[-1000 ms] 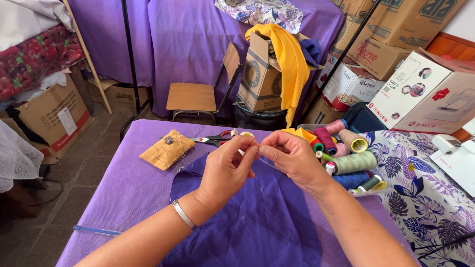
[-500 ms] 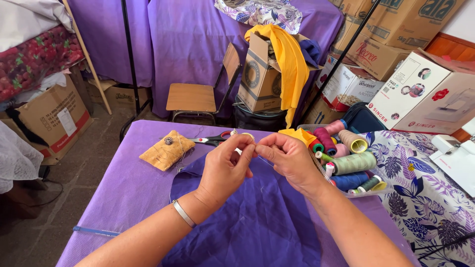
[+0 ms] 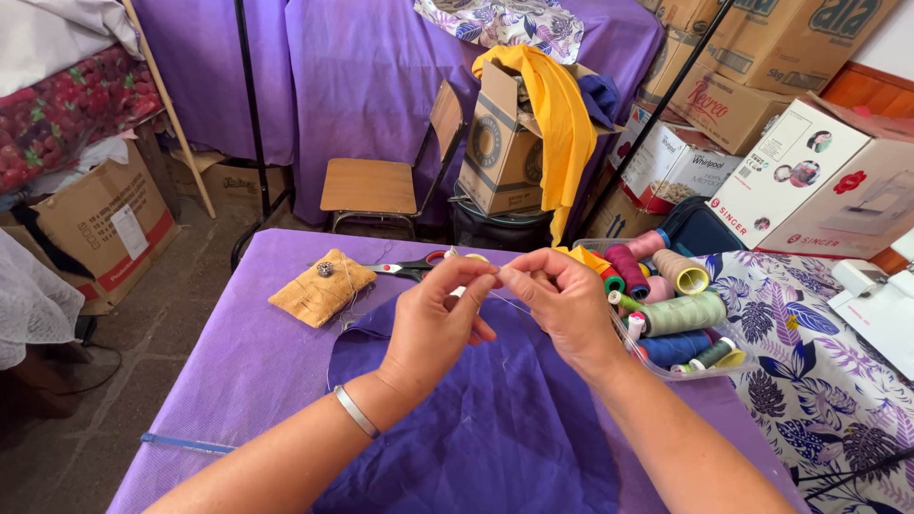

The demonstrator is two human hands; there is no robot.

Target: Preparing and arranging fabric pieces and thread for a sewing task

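The two hands meet above the middle of the worktop (image 3: 238, 381), fingertips almost touching. The left hand (image 3: 440, 319) has its thumb and first finger pinched narrow around something very small, probably a needle, but it is too thin to tell for sure. The right hand (image 3: 562, 303) is also pinched narrow, and a fine pale thread (image 3: 517, 305) shows between the two hands, going down and to the right from the left fingertips. So the thread lies to the right of the left hand, its long axis runs nearly left to right, and both hands are equally near to it.

Under the hands lies one piece of dark purple cloth (image 3: 476, 428), spread toward the near edge. To the far left of the hands there is one tan pincushion (image 3: 322, 286), and just beside it, touching or nearly so, one pair of scissors (image 3: 409, 268) with red and yellow handles. At the right, one clear tray (image 3: 666, 366) holds the thread spools (image 3: 681, 314); about nine can be counted, though some hide behind others. One silver bracelet (image 3: 356, 411) is on the left wrist. One wooden chair (image 3: 371, 186) stands far behind the worktop.
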